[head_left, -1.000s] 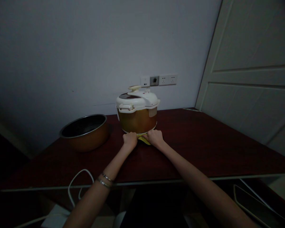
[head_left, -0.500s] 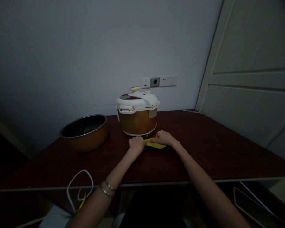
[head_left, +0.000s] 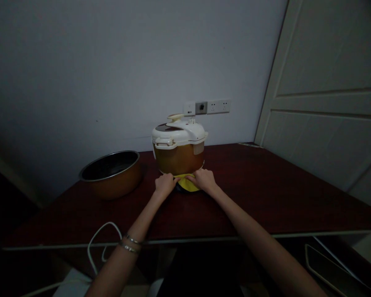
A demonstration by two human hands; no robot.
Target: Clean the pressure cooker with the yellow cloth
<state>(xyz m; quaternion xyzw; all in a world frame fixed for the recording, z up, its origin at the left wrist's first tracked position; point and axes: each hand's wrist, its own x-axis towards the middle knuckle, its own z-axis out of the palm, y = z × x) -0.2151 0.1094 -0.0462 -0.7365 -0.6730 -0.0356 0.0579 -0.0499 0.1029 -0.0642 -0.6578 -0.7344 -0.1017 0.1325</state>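
Observation:
Between my two hands is a yellow cloth [head_left: 188, 184] with a dark underside, on the table just in front of the electric pressure cooker [head_left: 179, 159]. My left hand [head_left: 165, 184] is closed on its left edge, thumb pointing inward. On the opposite side, my right hand [head_left: 204, 180] pinches the cloth with the fingers curled over. The cooker has a white lid and a gold-brown body, and its lid is on. The cloth and hands cover part of its base.
A gold inner pot [head_left: 114, 181] with a dark inside stands at the left of the dark red table [head_left: 266, 194]. Wall sockets [head_left: 219, 106] are behind the cooker. A white cable [head_left: 92, 239] loops at the front left edge, and a panelled door [head_left: 324, 136] is at the right.
Both hands have shifted left with the cloth, which now sits more squarely before the cooker. More of its yellow side faces me. The cooker and inner pot have stayed in place.

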